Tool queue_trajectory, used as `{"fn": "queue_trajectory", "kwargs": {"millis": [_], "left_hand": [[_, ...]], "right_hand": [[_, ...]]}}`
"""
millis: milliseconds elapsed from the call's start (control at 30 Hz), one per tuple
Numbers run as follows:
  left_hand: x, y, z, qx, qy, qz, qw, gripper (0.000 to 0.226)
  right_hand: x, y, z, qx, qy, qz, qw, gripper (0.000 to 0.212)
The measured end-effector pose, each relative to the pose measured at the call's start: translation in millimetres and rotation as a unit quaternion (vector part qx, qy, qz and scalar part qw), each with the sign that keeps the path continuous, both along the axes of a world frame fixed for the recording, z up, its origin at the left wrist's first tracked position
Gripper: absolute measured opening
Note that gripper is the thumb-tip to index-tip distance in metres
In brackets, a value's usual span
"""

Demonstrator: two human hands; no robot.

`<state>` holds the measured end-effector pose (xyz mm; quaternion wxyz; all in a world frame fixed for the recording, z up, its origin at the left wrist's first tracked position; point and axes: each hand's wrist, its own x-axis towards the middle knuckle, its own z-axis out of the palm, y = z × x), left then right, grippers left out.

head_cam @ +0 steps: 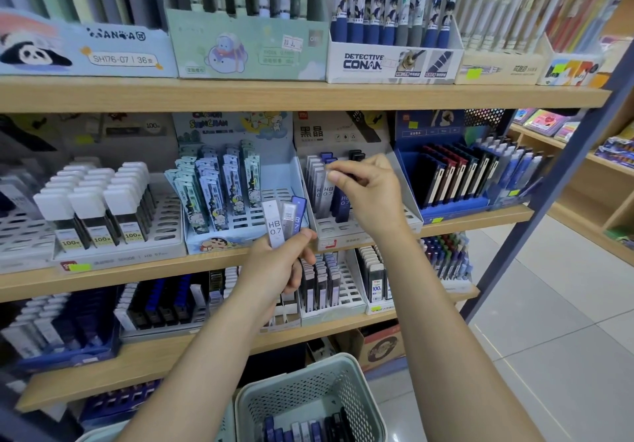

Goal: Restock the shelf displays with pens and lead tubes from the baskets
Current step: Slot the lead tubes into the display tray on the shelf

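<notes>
The right hand (367, 191) has its grip pinched on the top of a lead tube (328, 184), at the far rows of the grey display tray (408, 201) on the middle shelf (480, 220). The left hand (281, 263) clasps a fan of spare tubes (283, 220) just left of that tray. These tubes look light, stiff and smooth, likely slippery; a hold near the cap seems best. A green basket (343, 373) sits near, below.

Three lead tubes (284, 219), white, clear and blue, fan upright at 9 o'clock of the grey slotted display (356, 198), which holds more upright tubes.
</notes>
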<state>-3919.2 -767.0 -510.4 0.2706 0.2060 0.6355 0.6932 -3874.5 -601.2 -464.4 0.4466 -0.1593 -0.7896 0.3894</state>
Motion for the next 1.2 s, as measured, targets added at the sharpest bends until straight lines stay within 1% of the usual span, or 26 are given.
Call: {"fn": "queue_trajectory", "kwargs": {"millis": [133, 233, 367, 433, 467, 533, 600, 633, 667, 700, 767, 867, 933, 1000, 1167, 1200], "left_hand": [[-1, 2, 1, -0.004, 0.003, -0.009, 1.000, 0.027], [0, 5, 3, 0.006, -0.007, -0.014, 1.000, 0.031], [3, 5, 6, 0.042, -0.015, -0.042, 0.998, 0.029], [4, 4, 7, 0.064, -0.023, -0.055, 0.996, 0.028], [4, 4, 7, 0.071, -0.026, -0.059, 0.995, 0.027], [6, 2, 9, 0.069, -0.023, -0.059, 0.996, 0.026], [9, 1, 11, 0.058, -0.017, -0.054, 0.997, 0.027], [11, 0, 11, 0.053, -0.014, -0.052, 0.997, 0.027], [12, -1, 12, 0.050, -0.009, -0.050, 0.997, 0.025], [14, -2, 13, 0.049, -0.003, -0.053, 0.997, 0.022], [16, -5, 14, 0.051, 0.003, -0.069, 0.996, 0.022], [14, -11, 16, 0.049, -0.003, -0.085, 0.995, 0.025], [12, -14, 17, 0.042, -0.006, -0.080, 0.996, 0.028], [10, -16, 16, 0.034, -0.005, -0.071, 0.997, 0.027], [8, -16, 14, 0.019, -0.004, -0.034, 0.999, 0.024], [7, -16, 14, 0.021, -0.004, -0.034, 0.999, 0.024]], "right_hand": [[-7, 0, -7, 0.038, 0.017, -0.019, 0.999, 0.016], [-6, 0, -9, 0.041, 0.011, -0.020, 0.999, 0.016], [8, -1, 3, 0.035, 0.029, -0.047, 0.998, 0.018], [20, -5, 12, 0.037, 0.035, -0.050, 0.997, 0.009], [27, -8, 18, 0.020, 0.033, -0.032, 0.999, 0.002], [41, -17, 27, -0.037, -0.007, 0.028, 0.999, 0.008], [52, -25, 30, -0.078, -0.103, 0.099, 0.987, 0.018], [54, -29, 28, -0.084, -0.152, 0.130, 0.976, 0.021], [55, -31, 26, -0.084, -0.190, 0.155, 0.966, 0.021], [55, -33, 23, -0.084, -0.208, 0.173, 0.959, 0.020], [54, -32, 18, -0.100, -0.201, 0.185, 0.957, 0.018], [55, -26, 17, -0.152, -0.144, 0.167, 0.963, 0.021], [57, -22, 16, -0.184, -0.119, 0.169, 0.961, 0.017], [56, -20, 14, -0.221, -0.111, 0.190, 0.950, 0.010], [55, -18, 13, -0.270, -0.129, 0.297, 0.907, 0.015], [55, -18, 13, -0.275, -0.126, 0.307, 0.902, 0.018]]}}
